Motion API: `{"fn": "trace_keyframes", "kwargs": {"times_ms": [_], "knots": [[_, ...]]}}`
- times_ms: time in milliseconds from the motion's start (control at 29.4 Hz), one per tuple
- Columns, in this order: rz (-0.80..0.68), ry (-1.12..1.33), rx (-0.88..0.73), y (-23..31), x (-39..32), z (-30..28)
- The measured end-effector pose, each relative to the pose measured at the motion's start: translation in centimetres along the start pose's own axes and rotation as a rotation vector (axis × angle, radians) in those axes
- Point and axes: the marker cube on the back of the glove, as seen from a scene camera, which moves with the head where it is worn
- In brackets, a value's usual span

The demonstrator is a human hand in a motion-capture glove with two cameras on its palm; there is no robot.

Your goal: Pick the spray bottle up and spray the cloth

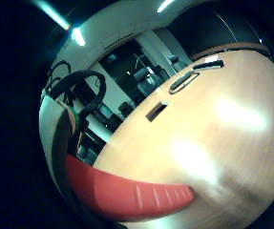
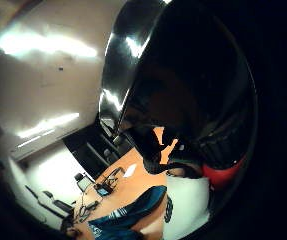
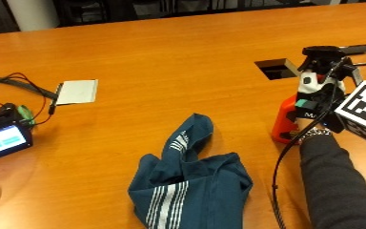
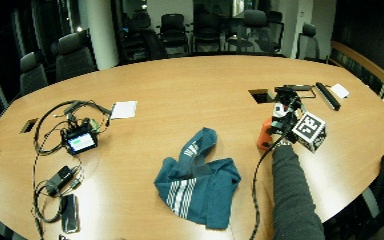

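Note:
A spray bottle (image 3: 285, 126) with a red body and a black spray head (image 3: 321, 51) is upright at the right of the wooden table (image 3: 170, 52). My gloved right hand (image 3: 315, 104) wraps round its upper part from the right, fingers curled on it. I cannot tell whether its base touches the table. The dark teal cloth (image 3: 192, 186) with white stripes lies crumpled on the table, to the left of the bottle and nearer the front edge. The palm views show the red body (image 1: 127, 193) and the black head (image 2: 183, 90) close up, with the cloth (image 2: 128, 216) beyond.
A rectangular cut-out (image 3: 277, 69) in the table lies just behind the bottle. A white card (image 3: 77, 91) and a small screen device (image 3: 3, 138) with cables sit at the left. Black flat items (image 4: 328, 95) lie at the far right. Office chairs (image 4: 72, 55) ring the table.

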Motion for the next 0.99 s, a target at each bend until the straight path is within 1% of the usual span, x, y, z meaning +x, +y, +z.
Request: {"fn": "trace_keyframes", "kwargs": {"times_ms": [170, 374, 476, 578, 680, 748, 850, 986], "knots": [[-0.017, -0.006, 0.015, 0.6, -1.6, -1.2], [-0.009, -0.013, 0.015, 0.9, -0.9, -1.4], [0.018, -0.035, -0.034, 2.0, 0.1, -0.6], [0.04, -0.06, -0.11, 4.6, 0.0, 1.0], [0.01, -0.074, -0.171, 6.8, -0.4, 2.3], [-0.055, -0.058, -0.203, 7.8, -1.3, 2.3], [-0.213, -0.018, -0.26, 8.6, -4.3, 2.2], [-0.529, 0.042, -0.324, 8.1, -11.2, 3.6]]}}
